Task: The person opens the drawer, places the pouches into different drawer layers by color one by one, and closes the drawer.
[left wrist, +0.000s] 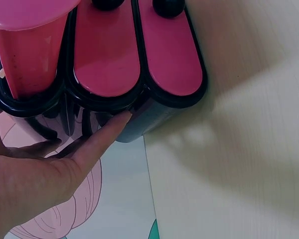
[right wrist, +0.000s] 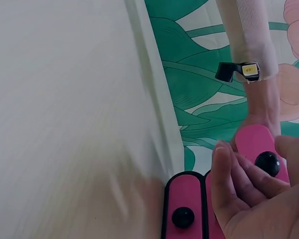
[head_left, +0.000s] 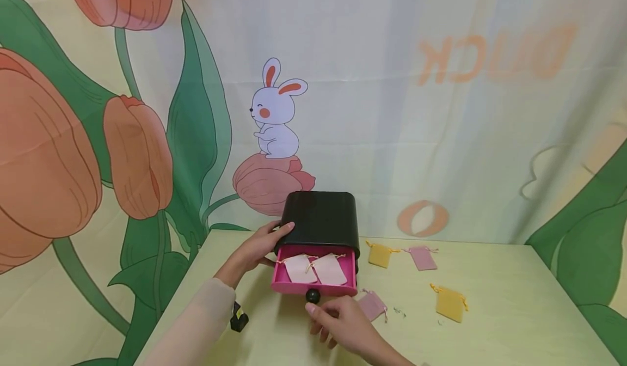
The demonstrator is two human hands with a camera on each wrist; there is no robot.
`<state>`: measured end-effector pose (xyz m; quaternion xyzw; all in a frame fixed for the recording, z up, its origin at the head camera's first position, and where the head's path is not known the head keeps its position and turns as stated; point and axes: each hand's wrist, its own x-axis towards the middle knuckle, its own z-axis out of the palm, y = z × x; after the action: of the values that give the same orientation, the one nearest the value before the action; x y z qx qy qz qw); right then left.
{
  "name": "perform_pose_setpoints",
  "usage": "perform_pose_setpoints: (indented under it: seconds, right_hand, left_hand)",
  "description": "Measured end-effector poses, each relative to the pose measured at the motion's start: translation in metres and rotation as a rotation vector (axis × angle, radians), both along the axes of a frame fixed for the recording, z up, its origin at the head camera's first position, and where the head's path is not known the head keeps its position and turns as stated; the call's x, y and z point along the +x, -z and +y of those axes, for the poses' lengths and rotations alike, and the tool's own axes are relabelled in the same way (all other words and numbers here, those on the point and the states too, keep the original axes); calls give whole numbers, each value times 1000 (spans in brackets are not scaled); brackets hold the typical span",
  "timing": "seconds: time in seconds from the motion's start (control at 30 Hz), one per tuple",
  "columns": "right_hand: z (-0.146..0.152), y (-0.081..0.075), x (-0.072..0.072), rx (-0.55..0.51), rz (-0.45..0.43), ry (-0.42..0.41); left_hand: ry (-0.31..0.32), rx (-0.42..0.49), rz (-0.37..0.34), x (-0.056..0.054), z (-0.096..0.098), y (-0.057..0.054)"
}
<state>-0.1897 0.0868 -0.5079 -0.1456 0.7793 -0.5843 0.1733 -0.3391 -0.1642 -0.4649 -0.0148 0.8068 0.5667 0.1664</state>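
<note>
A black cabinet [head_left: 320,219] stands on the table with its top pink drawer [head_left: 313,288] pulled out. Two pale drawstring pouches [head_left: 300,268] lie side by side inside that drawer. Against the cabinet's left side rests my left hand [head_left: 257,246], its fingers spread over the side and top edge; the left wrist view shows one digit [left wrist: 102,142] straight along the side. Just below the drawer's round black knob [head_left: 312,296] is my right hand [head_left: 345,319], fingers loosely bent. In the right wrist view nothing shows in that hand [right wrist: 259,199], and the knob appears beyond it.
Right of the cabinet lie two yellow pouches, one near [head_left: 449,304] and one farther back [head_left: 379,255], and two mauve pouches, one behind [head_left: 423,258] and one beside my right hand [head_left: 373,305]. Two lower pink drawers [left wrist: 107,55] are closed. A printed curtain [head_left: 372,110] hangs behind.
</note>
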Motion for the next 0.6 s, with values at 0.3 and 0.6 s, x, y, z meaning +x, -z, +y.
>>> perform_pose_setpoints:
  seconds: [0.3, 0.6]
  right_hand:
    - [-14, 3, -7, -160, -63, 146]
    - [-18, -5, -37, -241, -69, 189]
  left_hand:
    - [3, 5, -10, 1, -2, 0]
    - [7, 1, 0, 2, -1, -1]
